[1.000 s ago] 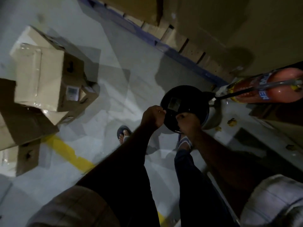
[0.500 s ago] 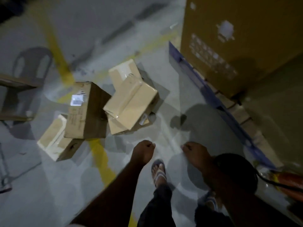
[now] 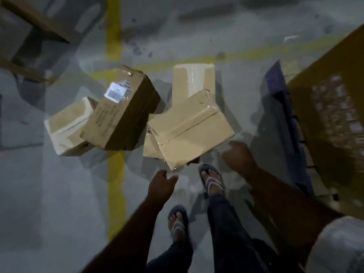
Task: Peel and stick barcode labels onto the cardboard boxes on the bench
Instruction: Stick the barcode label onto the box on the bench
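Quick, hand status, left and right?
Left hand: loosely curled; too blurred to tell if it pinches anything.
Right hand: open, holding nothing.

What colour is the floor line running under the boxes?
Yellow; the floor line shows best in the head view, passing beneath the labelled cardboard box.

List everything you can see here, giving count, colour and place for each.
Cardboard boxes: at least four, tan and brown, heaped on the floor ahead.
Label: one, white, on the darker box.
Floor lines: two, yellow, crossing by the boxes.
Big carton: one, brown, far right.
Pallet: one, blue, beside the big carton.
Chair: one, grey, top left.
Sandals: two, grey-blue, worn, bottom centre.
Left hand: one, low centre, grip unclear.
Right hand: one, right of the nearest box, fingers loose.
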`<state>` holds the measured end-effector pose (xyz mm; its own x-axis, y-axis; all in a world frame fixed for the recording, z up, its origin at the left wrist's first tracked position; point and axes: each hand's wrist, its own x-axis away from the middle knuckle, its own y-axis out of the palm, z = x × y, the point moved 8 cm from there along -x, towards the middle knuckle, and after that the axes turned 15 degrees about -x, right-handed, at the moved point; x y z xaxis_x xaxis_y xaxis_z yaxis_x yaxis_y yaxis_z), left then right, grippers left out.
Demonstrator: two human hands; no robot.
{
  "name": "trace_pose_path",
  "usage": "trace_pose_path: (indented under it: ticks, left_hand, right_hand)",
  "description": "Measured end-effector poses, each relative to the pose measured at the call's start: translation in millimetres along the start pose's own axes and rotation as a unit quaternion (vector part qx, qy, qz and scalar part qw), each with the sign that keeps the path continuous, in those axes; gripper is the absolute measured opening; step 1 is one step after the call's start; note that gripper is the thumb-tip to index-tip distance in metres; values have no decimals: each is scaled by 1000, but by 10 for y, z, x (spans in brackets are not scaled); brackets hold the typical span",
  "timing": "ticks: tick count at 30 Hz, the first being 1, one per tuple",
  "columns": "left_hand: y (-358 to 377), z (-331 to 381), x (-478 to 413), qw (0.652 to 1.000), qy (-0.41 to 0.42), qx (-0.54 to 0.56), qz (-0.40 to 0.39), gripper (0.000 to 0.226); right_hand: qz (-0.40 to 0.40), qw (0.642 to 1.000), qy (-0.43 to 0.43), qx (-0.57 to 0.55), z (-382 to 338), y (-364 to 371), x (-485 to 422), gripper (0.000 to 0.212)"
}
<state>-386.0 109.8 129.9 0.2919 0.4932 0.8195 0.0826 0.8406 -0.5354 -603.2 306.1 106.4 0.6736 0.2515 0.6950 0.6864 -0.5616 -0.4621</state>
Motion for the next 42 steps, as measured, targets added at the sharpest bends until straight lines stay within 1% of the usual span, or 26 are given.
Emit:
trace_pose_path:
  ticks: [1,3,5,6,8,9,11,14,16,17,18,20,22,23,24,26,30,33,35,36,39,42]
  left_hand:
    - [45,24,-175,1000,-14,15,18,59]
    - [180,19,-428,997,-42,59,37,61]
    - [314,-29,-582,992,-72,99,35,65]
    - [374,-38,-653,991,-76,110,27,63]
    - [447,-22,-752,993,-61,103,9,50]
    - [431,10,-767,994,-42,102,17,43]
    - [338,87,-737,992,-17,118,48,43]
    - [67,250,-584,989,15,120,85,44]
    - [-175,323,-466,986,32,118,114,50]
    - [-298,371,-401,985,27,119,125,63]
    - [-404,402,-345,985,16,115,128,80]
    - [-667,463,-175,985,-12,103,139,100]
    - [-963,530,30,979,-21,101,176,118]
    - [-1109,531,125,976,-25,96,196,122]
    - [-1264,557,274,973,-28,87,212,120]
    - [-1554,532,558,966,-41,86,240,109]
    - [-2099,368,1226,951,-53,116,282,85]
    - [-2479,69,1791,937,-80,130,316,75]
    - [-2701,-197,2210,924,-103,143,339,74]
    - [-2791,-350,2429,918,-120,151,347,77]
    - [-3021,-864,3126,891,-158,176,387,96]
    - [-3141,-1450,3845,861,-195,203,423,91]
  right_hand:
    - [13,1000,-3,-1,8,-27,-224,61]
    - [15,1000,4,19,88,-23,-584,67]
    - [3,1000,5,16,162,14,-824,75]
    - [4,1000,-2,5,217,29,-934,81]
    - [0,1000,-5,-12,304,99,-1000,87]
    - [2,1000,-8,-20,331,128,-1013,88]
    - [20,999,-21,-40,256,118,-948,87]
    - [42,998,-36,-31,-20,27,-793,90]
    - [57,996,-71,0,-287,-47,-686,95]
    - [68,993,-99,15,-453,-95,-613,94]
    - [76,989,-122,30,-629,-158,-528,90]
    - [81,985,-144,41,-959,-284,-365,77]
    - [80,986,-146,24,-1283,-412,-197,69]
    - [81,985,-152,14,-1445,-471,-102,68]
    - [85,983,-162,11,-1616,-522,8,68]
    - [88,979,-185,13,-1959,-600,253,70]
    - [71,973,-219,27,-2618,-651,843,71]
    - [40,963,-261,51,-3146,-558,1356,70]
    - [11,956,-286,66,-3482,-422,1731,70]
    - [-2,951,-301,73,-3638,-338,1930,70]
    - [-50,925,-364,97,-4082,-22,2599,71]
    - [-90,887,-437,120,-4429,367,3400,73]
